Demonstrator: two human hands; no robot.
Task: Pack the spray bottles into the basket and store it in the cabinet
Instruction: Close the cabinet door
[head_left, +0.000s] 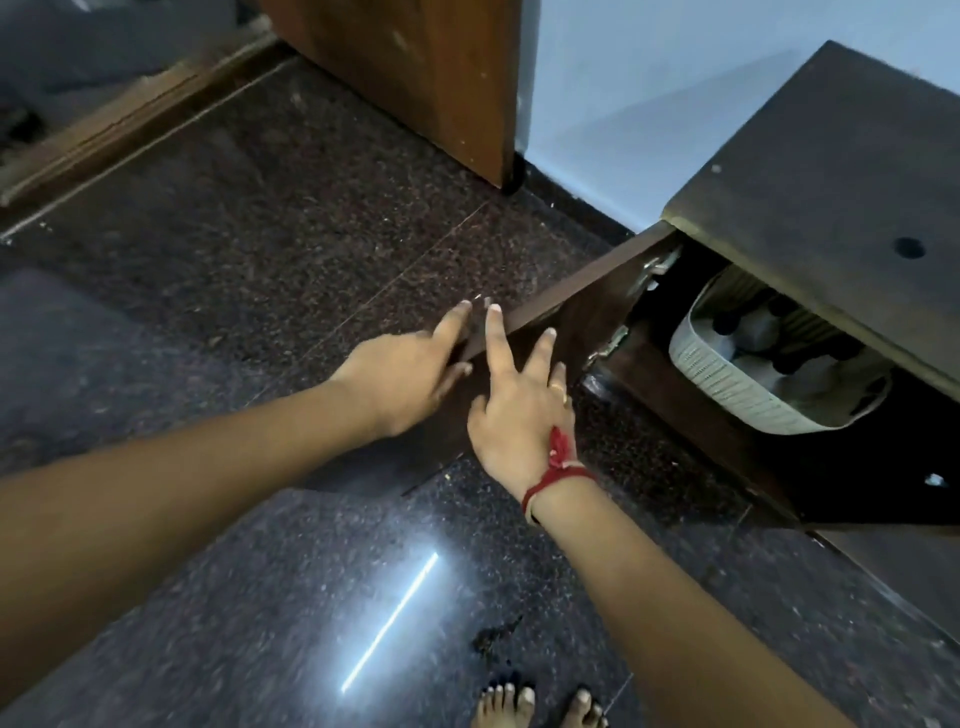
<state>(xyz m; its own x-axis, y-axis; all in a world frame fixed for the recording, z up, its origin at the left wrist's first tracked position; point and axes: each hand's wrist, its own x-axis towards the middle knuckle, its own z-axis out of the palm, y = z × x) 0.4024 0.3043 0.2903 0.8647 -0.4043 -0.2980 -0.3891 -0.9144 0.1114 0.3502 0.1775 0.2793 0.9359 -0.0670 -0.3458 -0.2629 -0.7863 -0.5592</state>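
A white woven basket (727, 382) sits inside the low dark wooden cabinet (841, 171) at the right, with several spray bottles (758, 332) standing in it. The cabinet door (582, 312) stands swung out toward the left. My left hand (410, 374) lies on the outer side of the door near its free edge, fingers extended. My right hand (524, 400), with a red thread at the wrist and a ring, rests flat on the inner face of the door, fingers spread. Neither hand holds an object.
Dark polished granite floor (260, 260) spreads all around. A brown wooden door (415, 78) stands open at the top beside a pale blue wall (649, 78). My bare feet (540, 706) are at the bottom edge. A second cabinet door (904, 561) lies lower right.
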